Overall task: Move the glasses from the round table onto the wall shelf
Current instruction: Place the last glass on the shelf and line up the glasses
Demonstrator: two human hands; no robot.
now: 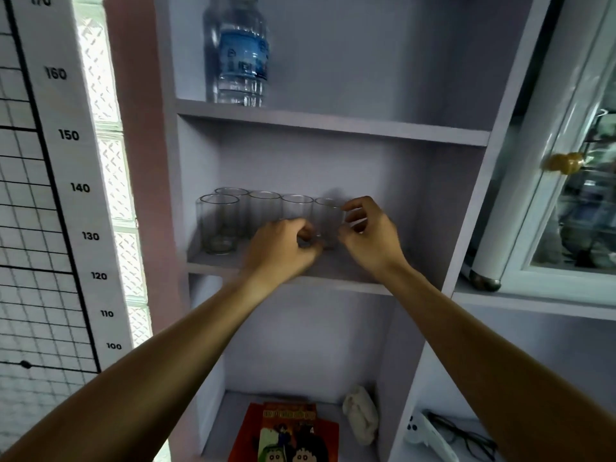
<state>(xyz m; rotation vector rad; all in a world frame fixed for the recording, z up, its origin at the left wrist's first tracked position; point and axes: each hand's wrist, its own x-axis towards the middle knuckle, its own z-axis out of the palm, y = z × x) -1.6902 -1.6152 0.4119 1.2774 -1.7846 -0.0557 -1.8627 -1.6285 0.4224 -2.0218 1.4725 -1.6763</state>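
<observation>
Several clear drinking glasses stand in a row on the middle board of the pale wall shelf (336, 268). The leftmost glass (218, 225) is nearest the front. My left hand (283, 251) is curled around the base of the fourth glass (296, 206). The rightmost glass (328, 218) stands between my two hands. My right hand (366, 235) is just to its right, fingers and thumb curved apart, tips touching the glass wall. The round table is out of view.
A water bottle (240, 55) stands on the board above. Bare board lies right of the glasses. Below are a red comic book (290, 431) and a white cloth (361, 415). A glass-door cabinet (566, 195) stands to the right, a height chart (66, 161) to the left.
</observation>
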